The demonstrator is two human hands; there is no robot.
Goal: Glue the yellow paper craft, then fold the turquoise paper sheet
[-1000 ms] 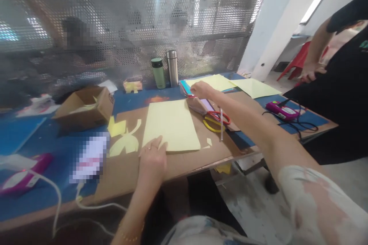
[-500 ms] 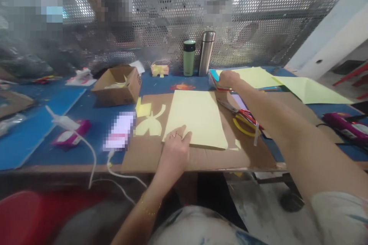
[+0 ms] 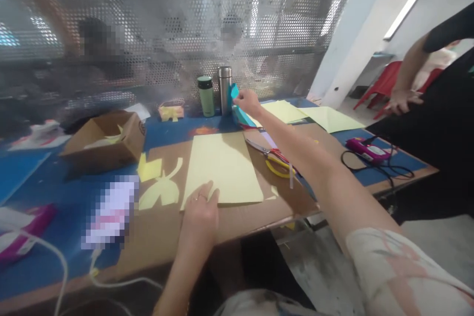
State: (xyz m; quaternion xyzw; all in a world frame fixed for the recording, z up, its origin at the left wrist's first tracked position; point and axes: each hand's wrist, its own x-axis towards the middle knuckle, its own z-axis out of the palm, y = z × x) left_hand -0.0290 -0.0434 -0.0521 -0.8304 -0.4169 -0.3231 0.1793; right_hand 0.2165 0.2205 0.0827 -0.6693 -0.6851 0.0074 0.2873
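Note:
My left hand (image 3: 201, 213) rests on the lower left corner of a pale yellow paper sheet (image 3: 224, 163), thumb and fingers apart. The sheet lies on a brown cardboard mat (image 3: 229, 222). At the back, my right hand (image 3: 249, 102) is closed in a pinch on a bright blue sheet of paper (image 3: 234, 91), whose corner is raised beside the steel flask (image 3: 224, 89). Beneath my right forearm are scissors (image 3: 278, 164) with red and yellow handles, partly hidden. Left of the sheet lie yellow paper cutouts (image 3: 163, 191).
A cardboard box (image 3: 105, 143) with paper scraps stands at left, near a phone (image 3: 111, 212) on a white cable. A green tumbler (image 3: 206, 98) stands at the back. Yellow sheets (image 3: 331, 118) and a purple device (image 3: 366, 150) are at right, where another person (image 3: 440, 123) stands.
My right hand has lifted the blue paper's corner up from the pile. My left hand stays on the yellow sheet. The view has turned right, bringing another person into sight.

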